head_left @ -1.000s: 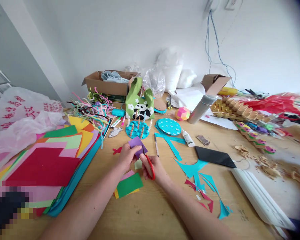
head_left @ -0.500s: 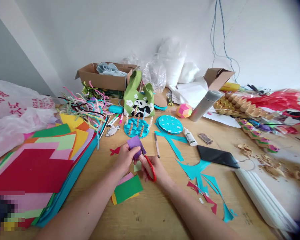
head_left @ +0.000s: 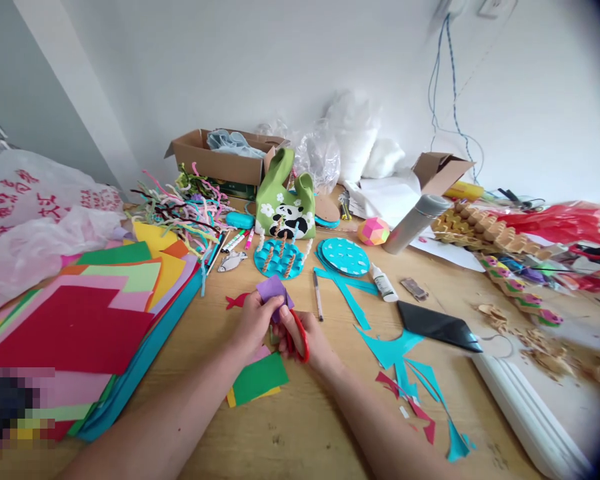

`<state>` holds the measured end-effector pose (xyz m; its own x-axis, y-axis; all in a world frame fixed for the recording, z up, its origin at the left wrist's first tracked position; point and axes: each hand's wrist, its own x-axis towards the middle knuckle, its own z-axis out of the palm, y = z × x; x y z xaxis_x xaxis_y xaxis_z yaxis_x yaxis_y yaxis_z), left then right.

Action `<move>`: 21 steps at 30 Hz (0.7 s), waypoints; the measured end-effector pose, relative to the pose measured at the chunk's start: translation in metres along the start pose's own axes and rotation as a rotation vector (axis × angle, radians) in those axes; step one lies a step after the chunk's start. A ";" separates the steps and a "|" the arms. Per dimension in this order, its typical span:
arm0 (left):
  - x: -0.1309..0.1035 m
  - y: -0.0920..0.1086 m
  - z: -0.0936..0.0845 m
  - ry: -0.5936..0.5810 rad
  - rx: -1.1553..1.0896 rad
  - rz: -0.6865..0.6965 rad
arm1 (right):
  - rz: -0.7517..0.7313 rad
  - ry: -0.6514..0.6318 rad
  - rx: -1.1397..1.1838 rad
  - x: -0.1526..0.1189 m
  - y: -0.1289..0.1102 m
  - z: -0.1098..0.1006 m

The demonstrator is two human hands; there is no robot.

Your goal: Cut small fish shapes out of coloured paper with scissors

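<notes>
A small purple sheet of felt or paper (head_left: 271,289) is pinched in my left hand (head_left: 254,321), thumb on top. My right hand (head_left: 305,337) grips red-handled scissors (head_left: 300,337), whose blades meet the purple sheet's right edge and are mostly hidden. Below my hands lie cut pieces, with a green rectangle (head_left: 261,378) on top of pink and yellow ones. A red fish-shaped cutout (head_left: 236,301) rests just left of my left hand. Beyond my hands stands a blue woven disc (head_left: 280,259) with twisted pipe-cleaner posts.
Coloured sheets (head_left: 70,327) are stacked at left, near a heap of pipe cleaners (head_left: 185,207). Right of my hands are a pen (head_left: 318,295), a glue bottle (head_left: 384,283), a black phone-like slab (head_left: 437,325) and blue scraps (head_left: 390,343). A grey flask (head_left: 415,223) stands behind.
The scissor handles have drawn closer together and the purple sheet has tilted a little in my left hand. The whole view has shifted slightly.
</notes>
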<state>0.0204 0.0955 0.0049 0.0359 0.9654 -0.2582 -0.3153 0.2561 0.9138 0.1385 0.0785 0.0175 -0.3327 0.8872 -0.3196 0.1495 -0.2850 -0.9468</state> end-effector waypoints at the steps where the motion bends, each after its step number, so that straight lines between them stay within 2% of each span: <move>1: -0.001 0.000 0.000 -0.006 0.004 0.016 | -0.002 0.002 0.003 0.000 0.001 0.000; 9: -0.002 -0.001 0.001 0.010 0.029 0.100 | -0.005 0.007 0.006 -0.002 0.007 -0.003; 21: 0.000 -0.004 0.000 -0.003 0.026 0.091 | 0.002 0.015 0.028 -0.003 0.010 -0.004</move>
<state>0.0216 0.0941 0.0012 0.0108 0.9849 -0.1728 -0.2930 0.1683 0.9412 0.1445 0.0749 0.0090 -0.3181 0.8922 -0.3207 0.1233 -0.2965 -0.9470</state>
